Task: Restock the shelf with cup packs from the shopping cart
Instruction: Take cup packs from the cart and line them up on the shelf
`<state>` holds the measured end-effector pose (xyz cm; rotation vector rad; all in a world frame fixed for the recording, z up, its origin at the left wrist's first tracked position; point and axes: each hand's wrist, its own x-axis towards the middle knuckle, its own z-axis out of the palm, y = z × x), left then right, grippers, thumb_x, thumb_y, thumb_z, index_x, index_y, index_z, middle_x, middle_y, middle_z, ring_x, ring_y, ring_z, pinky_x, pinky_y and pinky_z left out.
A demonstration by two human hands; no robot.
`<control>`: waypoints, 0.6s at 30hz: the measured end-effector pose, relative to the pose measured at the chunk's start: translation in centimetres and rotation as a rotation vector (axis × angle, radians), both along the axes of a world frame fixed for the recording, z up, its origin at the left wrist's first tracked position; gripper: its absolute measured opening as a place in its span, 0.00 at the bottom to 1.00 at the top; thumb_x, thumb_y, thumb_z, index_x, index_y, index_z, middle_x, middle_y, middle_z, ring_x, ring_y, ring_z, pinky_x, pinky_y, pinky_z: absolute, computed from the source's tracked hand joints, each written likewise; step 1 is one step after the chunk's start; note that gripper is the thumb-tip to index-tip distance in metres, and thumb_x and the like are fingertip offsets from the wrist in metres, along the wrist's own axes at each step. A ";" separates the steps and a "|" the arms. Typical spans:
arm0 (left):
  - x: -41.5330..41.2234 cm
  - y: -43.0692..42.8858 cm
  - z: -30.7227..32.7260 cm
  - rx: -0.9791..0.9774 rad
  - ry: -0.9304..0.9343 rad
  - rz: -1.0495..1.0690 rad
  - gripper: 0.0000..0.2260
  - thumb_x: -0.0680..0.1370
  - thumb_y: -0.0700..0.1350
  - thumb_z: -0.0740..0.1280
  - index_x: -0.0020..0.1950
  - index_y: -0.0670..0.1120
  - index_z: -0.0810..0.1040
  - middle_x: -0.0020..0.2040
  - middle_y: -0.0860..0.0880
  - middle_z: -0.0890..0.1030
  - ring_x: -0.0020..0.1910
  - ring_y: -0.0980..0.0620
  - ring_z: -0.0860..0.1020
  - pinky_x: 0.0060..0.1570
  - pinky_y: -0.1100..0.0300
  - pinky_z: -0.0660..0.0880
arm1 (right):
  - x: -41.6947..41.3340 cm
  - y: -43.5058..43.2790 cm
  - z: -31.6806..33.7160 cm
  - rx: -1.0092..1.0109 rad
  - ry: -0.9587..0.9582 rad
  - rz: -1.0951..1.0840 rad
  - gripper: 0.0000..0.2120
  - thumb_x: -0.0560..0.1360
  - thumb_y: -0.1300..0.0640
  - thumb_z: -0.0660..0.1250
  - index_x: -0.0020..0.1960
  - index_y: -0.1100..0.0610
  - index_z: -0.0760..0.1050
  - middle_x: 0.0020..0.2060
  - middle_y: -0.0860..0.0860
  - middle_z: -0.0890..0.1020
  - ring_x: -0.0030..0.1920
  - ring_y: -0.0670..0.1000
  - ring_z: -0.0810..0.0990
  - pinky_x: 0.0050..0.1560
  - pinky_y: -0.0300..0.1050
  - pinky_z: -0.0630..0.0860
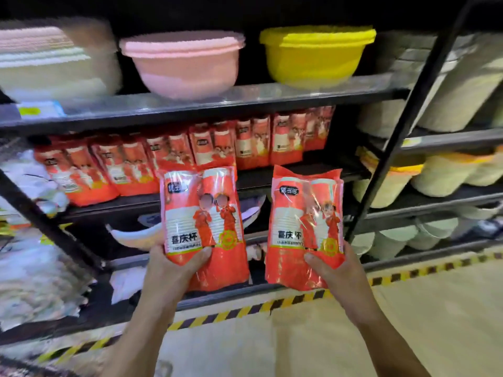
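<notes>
Cup packs (202, 213), glossy red film: left fingers (202, 254) grip one, right fingers (313, 260) another

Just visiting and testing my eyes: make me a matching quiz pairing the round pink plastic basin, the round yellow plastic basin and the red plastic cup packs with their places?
1. round pink plastic basin
2. round yellow plastic basin
3. row of red plastic cup packs
4. single red plastic cup pack on the right

A. in the right hand
B. upper shelf, right of the other basin
C. upper shelf, left of the other basin
D. on the shelf below

Pairs: 1-C, 2-B, 3-D, 4-A.
</notes>
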<state>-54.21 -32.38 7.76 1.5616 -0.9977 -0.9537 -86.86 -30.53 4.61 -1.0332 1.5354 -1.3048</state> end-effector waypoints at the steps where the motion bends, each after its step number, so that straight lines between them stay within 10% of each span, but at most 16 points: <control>1: -1.3 -0.8 -0.1 0.003 -0.005 -0.024 0.46 0.51 0.67 0.82 0.65 0.51 0.74 0.57 0.50 0.86 0.54 0.48 0.86 0.56 0.41 0.83 | -1.3 -0.2 -0.1 0.001 0.005 -0.023 0.45 0.59 0.34 0.84 0.71 0.46 0.73 0.54 0.41 0.88 0.51 0.42 0.88 0.43 0.37 0.84; 9: -8.5 -8.0 -1.5 0.039 0.105 -0.204 0.48 0.51 0.64 0.87 0.67 0.52 0.78 0.57 0.50 0.88 0.55 0.48 0.87 0.49 0.48 0.86 | -8.2 -3.7 -1.3 0.034 0.021 -0.122 0.42 0.62 0.35 0.80 0.71 0.48 0.73 0.58 0.46 0.86 0.54 0.46 0.88 0.53 0.51 0.86; 18: -14.8 -19.5 -3.4 0.046 0.164 -0.277 0.46 0.54 0.61 0.84 0.69 0.52 0.75 0.58 0.51 0.87 0.52 0.53 0.87 0.44 0.59 0.84 | -13.2 -12.6 -1.9 0.057 -0.022 -0.178 0.41 0.67 0.38 0.79 0.74 0.49 0.69 0.61 0.47 0.84 0.54 0.46 0.88 0.46 0.44 0.86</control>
